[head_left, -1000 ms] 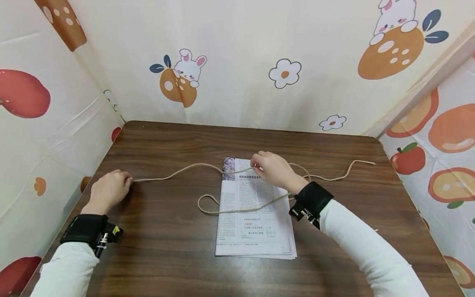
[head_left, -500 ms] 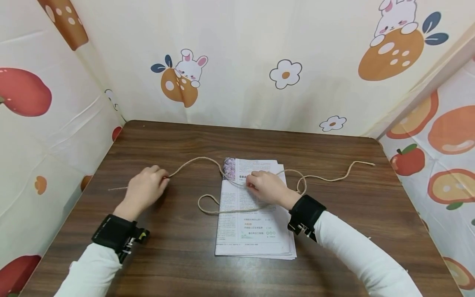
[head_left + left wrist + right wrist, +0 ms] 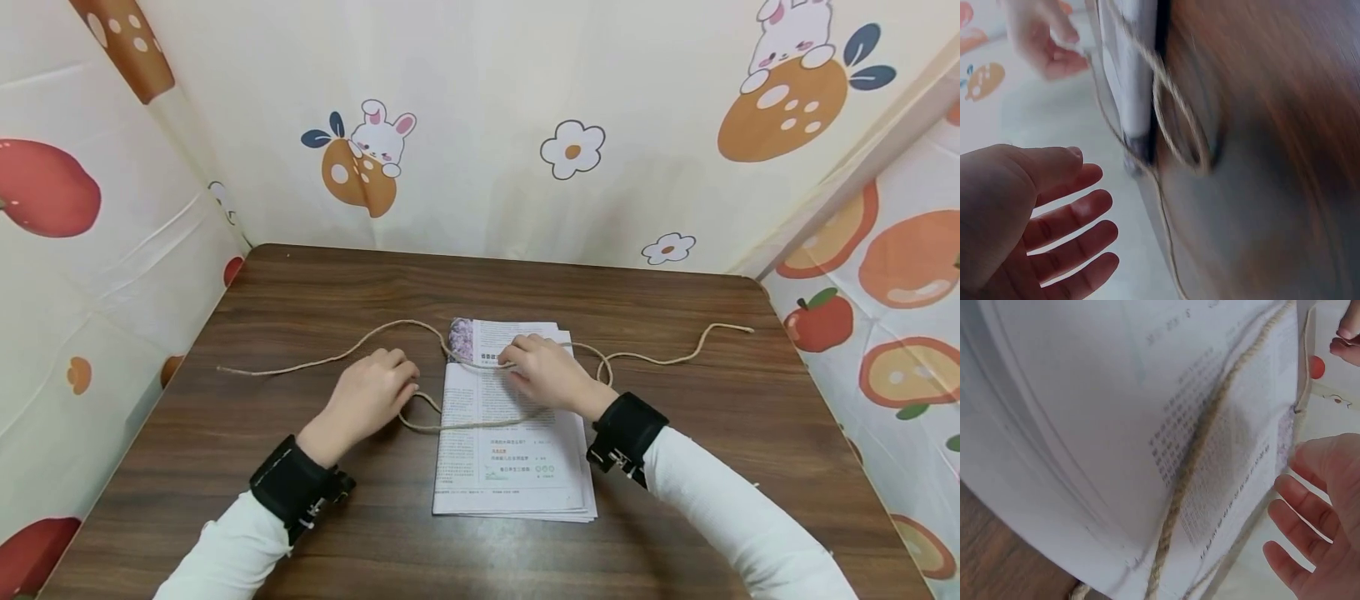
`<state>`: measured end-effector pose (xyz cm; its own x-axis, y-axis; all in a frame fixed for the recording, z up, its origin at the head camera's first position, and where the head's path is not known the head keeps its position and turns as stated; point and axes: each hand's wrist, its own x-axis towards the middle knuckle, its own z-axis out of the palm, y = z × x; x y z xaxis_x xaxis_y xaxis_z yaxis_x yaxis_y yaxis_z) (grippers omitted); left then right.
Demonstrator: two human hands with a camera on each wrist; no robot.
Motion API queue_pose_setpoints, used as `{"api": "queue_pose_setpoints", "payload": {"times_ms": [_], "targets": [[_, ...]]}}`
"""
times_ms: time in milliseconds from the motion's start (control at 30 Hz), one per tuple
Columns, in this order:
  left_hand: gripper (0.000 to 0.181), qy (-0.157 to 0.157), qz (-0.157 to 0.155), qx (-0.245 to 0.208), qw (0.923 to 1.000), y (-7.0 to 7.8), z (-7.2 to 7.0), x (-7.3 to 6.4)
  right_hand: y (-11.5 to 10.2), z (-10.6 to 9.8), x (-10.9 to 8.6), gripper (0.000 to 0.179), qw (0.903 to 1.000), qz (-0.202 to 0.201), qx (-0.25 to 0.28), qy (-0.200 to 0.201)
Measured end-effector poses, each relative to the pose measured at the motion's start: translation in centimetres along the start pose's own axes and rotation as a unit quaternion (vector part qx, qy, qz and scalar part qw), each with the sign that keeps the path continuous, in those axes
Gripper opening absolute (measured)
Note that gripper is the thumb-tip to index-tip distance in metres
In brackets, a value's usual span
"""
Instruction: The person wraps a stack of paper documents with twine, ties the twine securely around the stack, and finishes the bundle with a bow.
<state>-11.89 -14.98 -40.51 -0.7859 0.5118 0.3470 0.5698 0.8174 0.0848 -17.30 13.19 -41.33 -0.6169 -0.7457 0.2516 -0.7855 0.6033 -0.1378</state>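
Note:
A thin beige rope [image 3: 480, 425] crosses a folded newspaper [image 3: 517, 479] in two strands. It forms a small loop at the paper's left side and crosses itself to the right. My left hand [image 3: 375, 392] is beside that loop; the left wrist view shows its fingers [image 3: 1075, 209] spread, holding nothing. Over the upper part of the paper is my right hand [image 3: 547, 371], fingertips right at the upper strand. Its fingers [image 3: 1300, 500] look loosely bent and apart in the right wrist view, with a gap between thumb and forefinger.
The newspaper lies on a brown wooden table [image 3: 315, 500]. One rope end runs left across the wood, the other to the right. Printed curtains [image 3: 480, 100] enclose the table at the back and both sides. A black camera band [image 3: 292, 483] sits on each wrist.
My left hand has let go of the left rope end and moved right to the loop. The right hand has come down nearer the paper, and the upper strand has dropped with it.

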Motion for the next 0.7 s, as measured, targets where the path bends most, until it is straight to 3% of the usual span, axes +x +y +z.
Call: {"api": "queue_pose_setpoints", "payload": {"times_ms": [300,700], "targets": [[0.01,-0.027,0.064,0.005,0.9976,4.2,0.9,0.7,0.1,-1.9,-0.8,0.017,0.9999,0.005,0.005,0.01],[0.02,-0.066,0.061,0.037,0.9953,6.2,2.5,1.0,-0.8,-1.5,-2.4,0.018,0.9997,-0.02,-0.006,0.014]]}}
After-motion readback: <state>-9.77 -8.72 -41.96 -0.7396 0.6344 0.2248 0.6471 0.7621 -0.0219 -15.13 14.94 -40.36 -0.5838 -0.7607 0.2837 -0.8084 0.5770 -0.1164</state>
